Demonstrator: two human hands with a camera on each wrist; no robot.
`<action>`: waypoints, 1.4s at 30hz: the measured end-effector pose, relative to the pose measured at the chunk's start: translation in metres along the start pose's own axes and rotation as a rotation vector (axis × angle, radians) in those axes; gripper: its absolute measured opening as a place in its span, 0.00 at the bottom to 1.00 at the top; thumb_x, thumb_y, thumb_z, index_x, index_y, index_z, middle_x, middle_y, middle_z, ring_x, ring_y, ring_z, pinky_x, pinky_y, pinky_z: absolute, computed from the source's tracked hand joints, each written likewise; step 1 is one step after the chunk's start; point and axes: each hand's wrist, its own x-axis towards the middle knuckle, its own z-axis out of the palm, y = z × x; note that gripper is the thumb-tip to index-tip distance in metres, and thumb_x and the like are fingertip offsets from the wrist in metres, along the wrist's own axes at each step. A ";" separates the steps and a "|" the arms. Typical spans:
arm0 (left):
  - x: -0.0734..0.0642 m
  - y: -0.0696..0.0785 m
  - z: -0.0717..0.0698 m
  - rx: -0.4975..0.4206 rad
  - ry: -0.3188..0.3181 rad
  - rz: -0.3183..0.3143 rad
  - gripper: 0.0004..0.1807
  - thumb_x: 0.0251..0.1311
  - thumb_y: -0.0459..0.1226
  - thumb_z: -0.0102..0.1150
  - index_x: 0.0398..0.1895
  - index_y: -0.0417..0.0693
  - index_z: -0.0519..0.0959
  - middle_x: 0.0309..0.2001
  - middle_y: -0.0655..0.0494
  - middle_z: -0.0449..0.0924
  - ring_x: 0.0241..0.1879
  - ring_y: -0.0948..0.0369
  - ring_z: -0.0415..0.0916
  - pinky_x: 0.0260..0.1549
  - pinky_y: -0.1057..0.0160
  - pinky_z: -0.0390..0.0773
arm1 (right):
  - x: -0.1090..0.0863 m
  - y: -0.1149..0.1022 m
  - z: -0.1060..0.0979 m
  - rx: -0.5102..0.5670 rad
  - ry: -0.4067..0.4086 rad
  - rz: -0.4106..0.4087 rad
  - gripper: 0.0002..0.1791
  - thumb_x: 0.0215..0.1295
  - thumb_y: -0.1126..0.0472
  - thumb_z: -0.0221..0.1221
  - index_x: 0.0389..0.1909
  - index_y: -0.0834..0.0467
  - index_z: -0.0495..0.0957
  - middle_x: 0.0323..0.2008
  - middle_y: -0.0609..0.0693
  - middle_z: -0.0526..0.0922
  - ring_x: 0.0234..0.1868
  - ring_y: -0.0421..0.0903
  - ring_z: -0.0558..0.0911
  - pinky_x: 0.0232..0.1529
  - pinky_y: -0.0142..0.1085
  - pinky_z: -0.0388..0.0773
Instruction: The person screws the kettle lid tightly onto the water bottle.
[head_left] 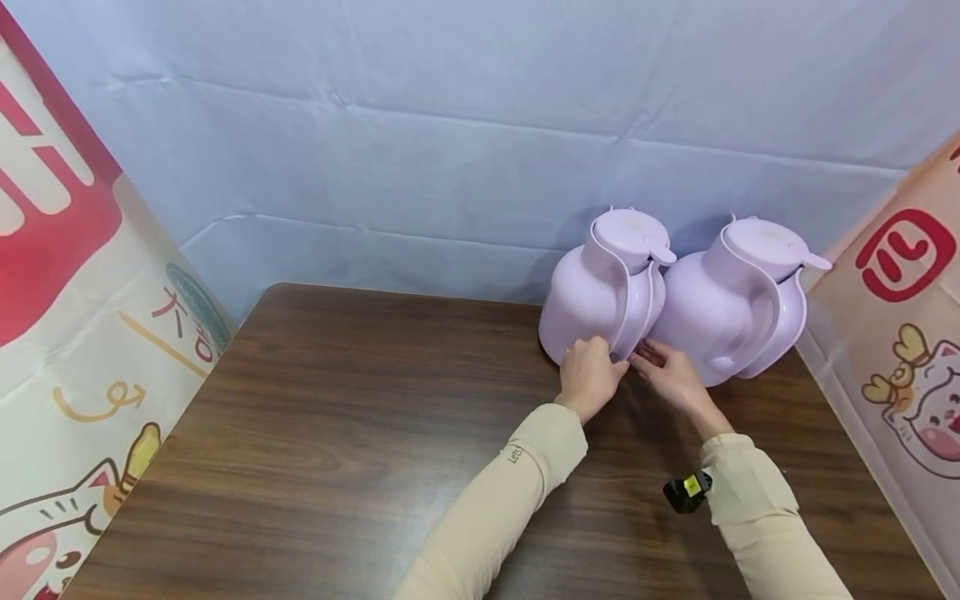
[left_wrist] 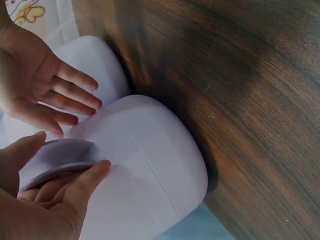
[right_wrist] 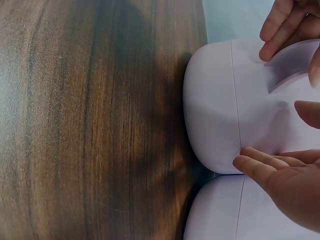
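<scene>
Two pale lilac vacuum jugs stand upright side by side at the table's back right. My left hand (head_left: pixel 588 379) is at the lower front of the left jug (head_left: pixel 577 292), its fingers curled round the lower part of the handle (left_wrist: pixel 62 150). On the other side of that handle, my right hand (head_left: pixel 675 383) reaches between the jugs. In the right wrist view its fairly straight fingers (right_wrist: pixel 257 167) lie against the left jug's side, close to where the right jug (head_left: pixel 697 308) begins. Both lids are on, with thumb levers pointing toward the right.
The brown wood-grain table (head_left: pixel 337 417) stretches to the left and front. A pale blue cloth (head_left: pixel 375 167) hangs behind it. Printed cartoon sheets flank both sides, the right sheet (head_left: pixel 885 333) near the right jug. A black device (head_left: pixel 684 493) sits at the right wrist.
</scene>
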 end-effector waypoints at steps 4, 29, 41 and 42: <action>0.000 -0.001 0.001 0.001 0.014 -0.003 0.13 0.50 0.48 0.64 0.25 0.47 0.83 0.26 0.56 0.82 0.29 0.58 0.79 0.26 0.64 0.74 | 0.000 0.000 0.000 0.012 0.001 0.002 0.31 0.67 0.62 0.48 0.61 0.79 0.51 0.56 0.72 0.63 0.55 0.59 0.68 0.42 0.26 0.72; -0.013 -0.029 0.007 -0.074 0.032 -0.018 0.19 0.56 0.53 0.56 0.47 0.55 0.81 0.40 0.56 0.82 0.36 0.54 0.79 0.30 0.60 0.74 | -0.018 0.003 0.011 0.095 0.048 0.029 0.32 0.68 0.58 0.49 0.62 0.76 0.53 0.56 0.73 0.64 0.52 0.52 0.72 0.44 0.37 0.74; -0.036 -0.079 0.001 0.082 -0.064 0.057 0.32 0.62 0.54 0.46 0.65 0.49 0.63 0.60 0.47 0.67 0.62 0.50 0.59 0.58 0.47 0.57 | -0.048 0.020 0.029 -0.112 0.157 -0.003 0.31 0.67 0.49 0.48 0.62 0.68 0.61 0.56 0.67 0.69 0.57 0.61 0.68 0.54 0.49 0.62; -0.038 -0.084 0.001 0.112 -0.080 0.064 0.33 0.62 0.55 0.45 0.66 0.49 0.62 0.61 0.46 0.65 0.63 0.50 0.57 0.59 0.47 0.55 | -0.051 0.022 0.031 -0.127 0.163 -0.011 0.31 0.67 0.48 0.48 0.62 0.67 0.61 0.57 0.67 0.68 0.57 0.62 0.67 0.54 0.51 0.62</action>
